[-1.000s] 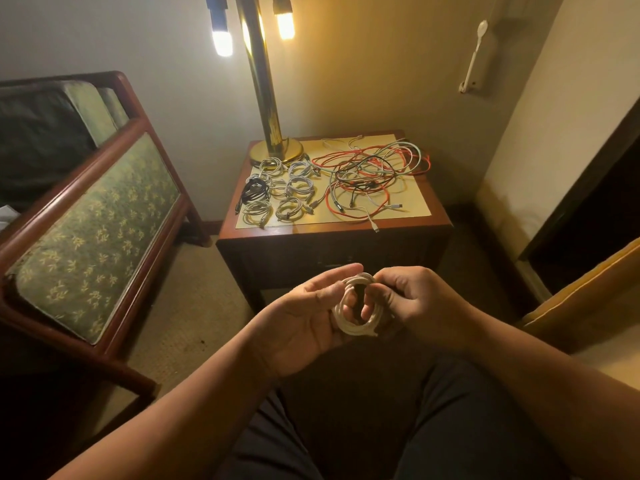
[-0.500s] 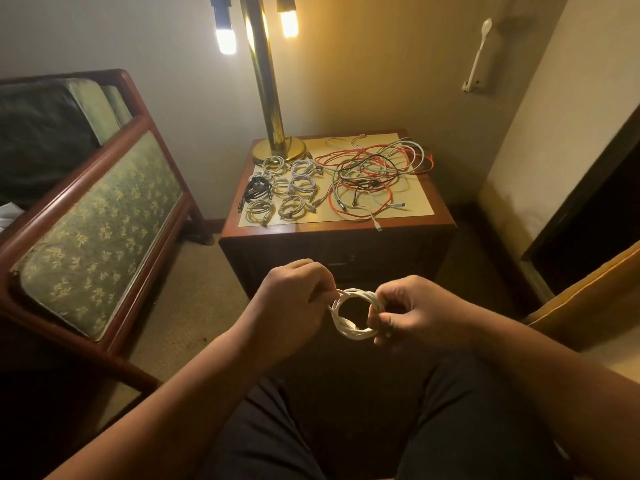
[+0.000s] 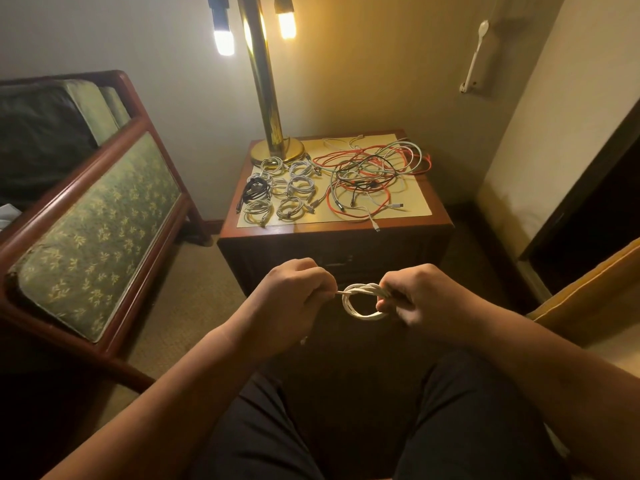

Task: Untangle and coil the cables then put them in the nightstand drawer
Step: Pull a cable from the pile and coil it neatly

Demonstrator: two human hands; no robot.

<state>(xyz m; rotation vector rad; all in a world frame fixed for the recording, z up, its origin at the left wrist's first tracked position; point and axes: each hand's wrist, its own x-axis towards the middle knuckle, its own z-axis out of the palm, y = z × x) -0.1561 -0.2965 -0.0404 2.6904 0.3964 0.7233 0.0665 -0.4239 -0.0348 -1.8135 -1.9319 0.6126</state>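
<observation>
Currently both hands hold one small coiled white cable (image 3: 362, 301) before the dark wooden nightstand (image 3: 332, 251). Left hand (image 3: 294, 299) fingers curl tight around its free end; right hand (image 3: 419, 294) fingers pinch the loop's right side.

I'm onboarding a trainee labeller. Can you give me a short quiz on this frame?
1. True or false: the left hand and the right hand both grip the white cable.
2. On the nightstand, the tangled cables lie: A) right of the coiled cables; B) left of them; C) in a drawer.
3. Fill in: one coiled cable is ___; the others are pale.
Key: 1 true; 2 A; 3 black.
</observation>
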